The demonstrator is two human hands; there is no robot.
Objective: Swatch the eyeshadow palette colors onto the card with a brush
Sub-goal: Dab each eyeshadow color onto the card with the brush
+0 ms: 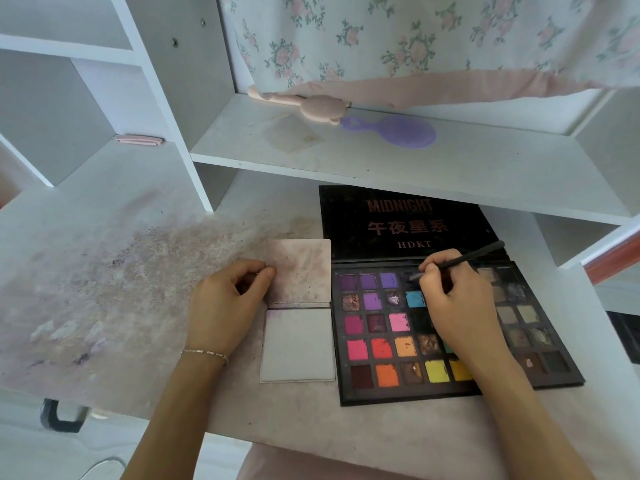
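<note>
A stained white bench (104, 289) carries a folded card (298, 344), lying open just left of the eyeshadow palette (391, 344). The card's far leaf is pinched at its left edge by the curled thumb and fingers of the left hand (230, 303). A dark brush (464, 259) is gripped by the closed fingers of the right hand (457, 303), its tip lowered over the palette's top row. On the shelf (381, 157) beyond, a purple comb (398, 131) is laid flat
</note>
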